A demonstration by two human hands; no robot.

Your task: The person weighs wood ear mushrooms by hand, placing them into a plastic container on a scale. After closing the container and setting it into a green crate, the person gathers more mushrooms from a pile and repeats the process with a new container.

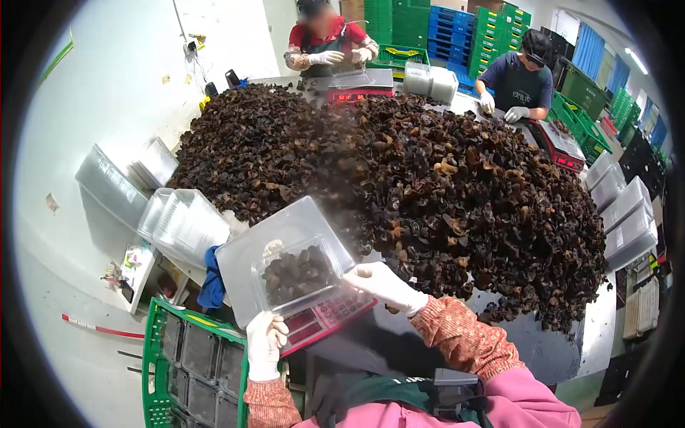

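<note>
A clear plastic container (pixel 239 274) with a few dark wood ear mushrooms (pixel 298 274) in it is tilted over a red digital scale (pixel 342 308). My left hand (pixel 266 342), in a white glove, is closed with curled fingers at the container's near left edge. On the right side, my gloved right hand (pixel 385 287) pinches the container's rim between thumb and fingers. Beyond both hands lies a big heap of wood ear mushrooms (pixel 471 207) spread over the table. Part of the scale is hidden beneath the container.
Stacked clear containers (pixel 184 222) stand to the left, with more containers (pixel 628 217) at the right edge. A green crate (pixel 160 371) holding filled packs sits at lower left. Two people in gloves work across the heap, beside a second scale (pixel 360 93) and third scale (pixel 560 146).
</note>
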